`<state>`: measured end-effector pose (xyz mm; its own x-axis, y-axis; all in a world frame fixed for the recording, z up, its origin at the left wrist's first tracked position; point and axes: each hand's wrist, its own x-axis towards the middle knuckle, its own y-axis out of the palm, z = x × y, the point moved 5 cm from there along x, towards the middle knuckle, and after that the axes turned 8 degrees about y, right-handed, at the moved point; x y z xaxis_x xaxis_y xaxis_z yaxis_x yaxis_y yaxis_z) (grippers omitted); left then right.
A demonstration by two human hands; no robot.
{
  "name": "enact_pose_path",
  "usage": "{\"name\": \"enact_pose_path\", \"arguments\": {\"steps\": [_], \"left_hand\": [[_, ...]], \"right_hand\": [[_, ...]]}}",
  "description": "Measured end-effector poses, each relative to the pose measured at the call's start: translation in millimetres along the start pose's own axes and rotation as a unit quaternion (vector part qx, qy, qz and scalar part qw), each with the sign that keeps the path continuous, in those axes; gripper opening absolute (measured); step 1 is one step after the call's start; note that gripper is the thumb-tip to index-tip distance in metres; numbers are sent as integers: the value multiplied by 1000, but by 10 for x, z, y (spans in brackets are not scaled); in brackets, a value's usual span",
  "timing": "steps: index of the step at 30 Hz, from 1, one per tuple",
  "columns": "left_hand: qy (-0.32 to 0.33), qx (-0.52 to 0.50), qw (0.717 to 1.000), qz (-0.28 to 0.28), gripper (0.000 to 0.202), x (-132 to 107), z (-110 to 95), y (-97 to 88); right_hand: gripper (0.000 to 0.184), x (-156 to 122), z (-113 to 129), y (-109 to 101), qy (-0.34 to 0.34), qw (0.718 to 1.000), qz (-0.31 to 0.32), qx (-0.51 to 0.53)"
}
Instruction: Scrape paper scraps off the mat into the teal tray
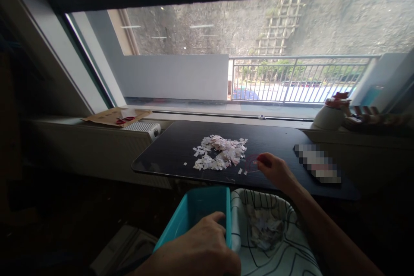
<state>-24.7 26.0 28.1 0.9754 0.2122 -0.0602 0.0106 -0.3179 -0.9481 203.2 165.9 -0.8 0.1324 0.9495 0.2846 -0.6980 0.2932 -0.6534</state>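
Observation:
My right hand reaches over the table's near side, its fingertips pinched together on a thin pink loop, perhaps a string or band. Left of it lies a heap of small white paper scraps, with a few loose bits around. Lower down, my left hand is curled over the near part of a teal bin, seemingly gripping its rim; most of its fingers are hidden. Beside the bin, a white container lined with black-striped cloth holds more paper scraps.
The dark table stands against the window sill. A blurred-out item lies on its right side. Red-handled scissors rest on brown cardboard at the left, near a radiator. A white pot stands at the right.

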Motion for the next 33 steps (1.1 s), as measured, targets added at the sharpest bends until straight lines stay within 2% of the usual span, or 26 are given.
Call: {"name": "enact_pose_path", "arguments": {"steps": [8, 14, 21, 24, 29, 33], "left_hand": [[-36, -22, 999, 15, 12, -80, 22, -6], [-53, -40, 998, -2, 14, -113, 42, -2], [-54, -58, 997, 2, 20, -97, 47, 4], [-54, -71, 996, -11, 18, -109, 48, 0], [-54, -58, 997, 4, 15, -106, 60, 8], [-40, -49, 998, -17, 13, -102, 55, 5]], "right_hand": [[19, -40, 101, -48, 9, 999, 1, -36], [20, -37, 156, -40, 8, 999, 7, -40], [21, 10, 165, -16, 20, 998, -1, -52], [20, 32, 138, -23, 29, 998, -7, -57], [19, 48, 109, -35, 32, 998, -5, -52], [17, 50, 120, -34, 26, 998, 1, -55]]}}
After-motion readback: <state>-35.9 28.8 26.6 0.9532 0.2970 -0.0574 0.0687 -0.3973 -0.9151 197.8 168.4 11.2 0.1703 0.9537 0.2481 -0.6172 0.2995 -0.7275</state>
